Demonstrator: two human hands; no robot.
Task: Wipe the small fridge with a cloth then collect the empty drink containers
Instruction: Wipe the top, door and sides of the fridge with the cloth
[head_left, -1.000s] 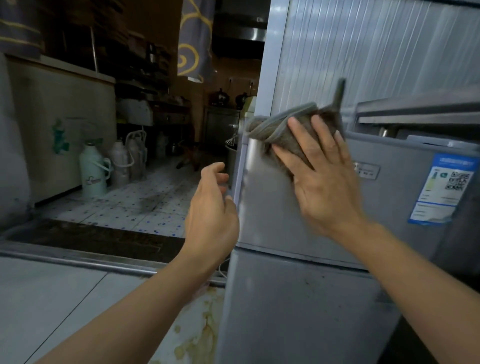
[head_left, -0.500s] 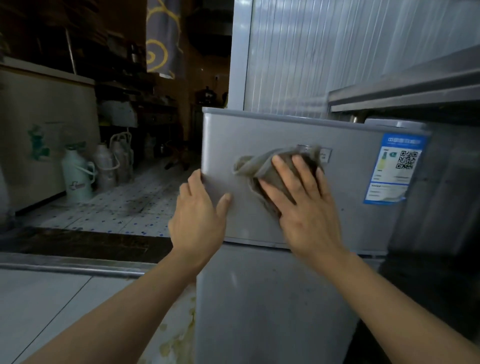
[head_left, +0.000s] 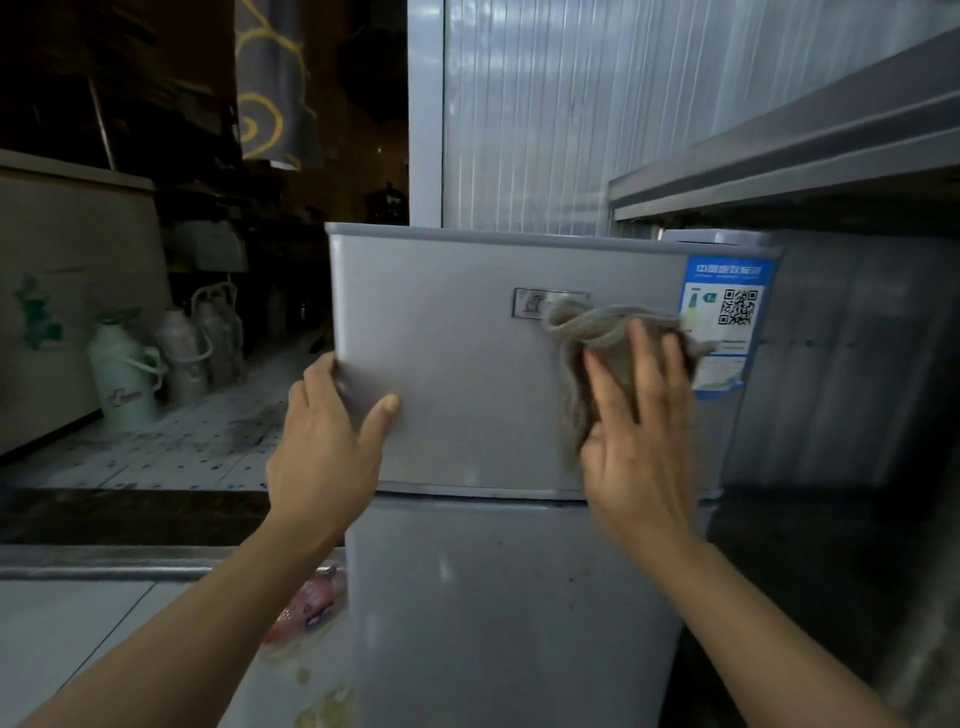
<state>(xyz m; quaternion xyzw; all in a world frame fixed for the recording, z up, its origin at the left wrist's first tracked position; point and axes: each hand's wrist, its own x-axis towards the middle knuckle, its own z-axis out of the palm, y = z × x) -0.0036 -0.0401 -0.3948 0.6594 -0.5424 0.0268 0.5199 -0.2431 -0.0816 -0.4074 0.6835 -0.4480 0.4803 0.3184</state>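
Observation:
The small grey fridge (head_left: 457, 374) fills the middle of the view, with an upper door above a lower door (head_left: 509, 613). My right hand (head_left: 636, 441) presses a crumpled grey cloth (head_left: 597, 332) flat against the upper door, right of its small badge and partly over the blue label (head_left: 727, 312). My left hand (head_left: 327, 441) grips the upper door's left edge, thumb on the front face. No drink containers are recognisable near the fridge.
A metal shelf (head_left: 779, 150) juts out above the fridge on the right. Left of the fridge a doorway opens onto a tiled floor with thermos jugs (head_left: 124, 374) beside a chest freezer (head_left: 62, 291). A pinkish wrapper (head_left: 311, 608) lies on the floor by the fridge's left side.
The cloth and my right hand have slid rightward across the upper door, from its left corner to beside the label. My left hand has moved onto the door's left edge and grips it.

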